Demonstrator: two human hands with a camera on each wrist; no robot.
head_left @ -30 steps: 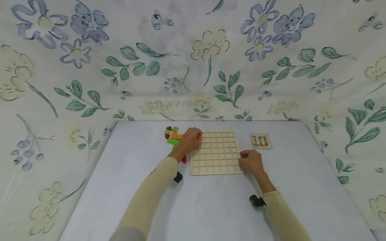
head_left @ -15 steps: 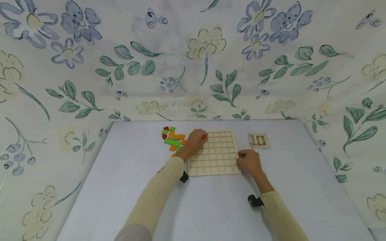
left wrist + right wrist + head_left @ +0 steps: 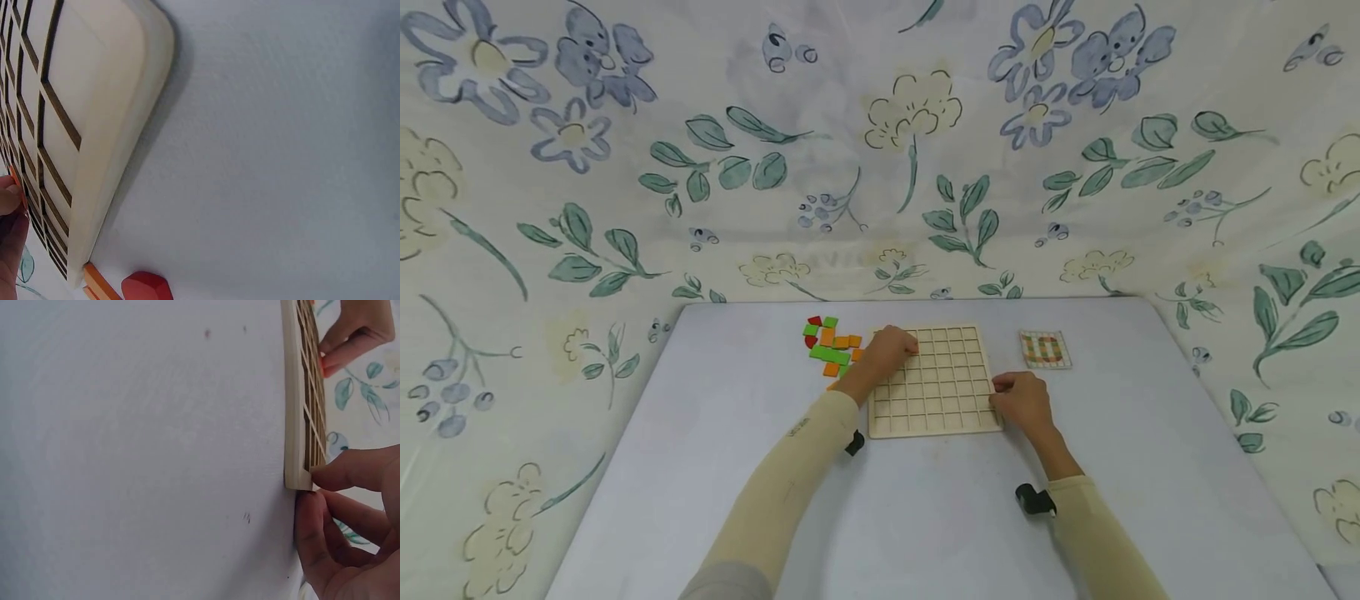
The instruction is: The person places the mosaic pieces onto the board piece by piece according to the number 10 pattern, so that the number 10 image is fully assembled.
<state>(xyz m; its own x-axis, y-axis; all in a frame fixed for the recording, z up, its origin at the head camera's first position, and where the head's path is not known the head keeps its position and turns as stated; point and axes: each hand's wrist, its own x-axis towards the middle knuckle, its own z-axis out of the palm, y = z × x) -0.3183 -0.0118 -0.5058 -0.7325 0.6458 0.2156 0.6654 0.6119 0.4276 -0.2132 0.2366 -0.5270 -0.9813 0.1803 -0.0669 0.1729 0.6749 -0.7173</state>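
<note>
A pale wooden grid board (image 3: 935,421) lies on the table, its square cells divided by thin raised strips. Over its upper left cells, my left hand (image 3: 889,350) pinches a small orange tile (image 3: 18,185), seen edge-on in the left wrist view and covered by the fingers in the head view. At the board's right edge, my right hand (image 3: 1024,398) holds the rim; the right wrist view has the thumb on top and curled fingers (image 3: 310,519) against the side.
Several orange, green and red tiles (image 3: 829,353) lie loose left of the board, partly behind the left forearm. A small card (image 3: 1045,350) with a checkered pattern lies to the right. Floral cloth (image 3: 880,167) rises behind the white table (image 3: 925,517).
My left hand has moved slightly right over the board with the orange tile, which has dropped from sight under the fingers in the head view. My right hand stays at the edge.
</note>
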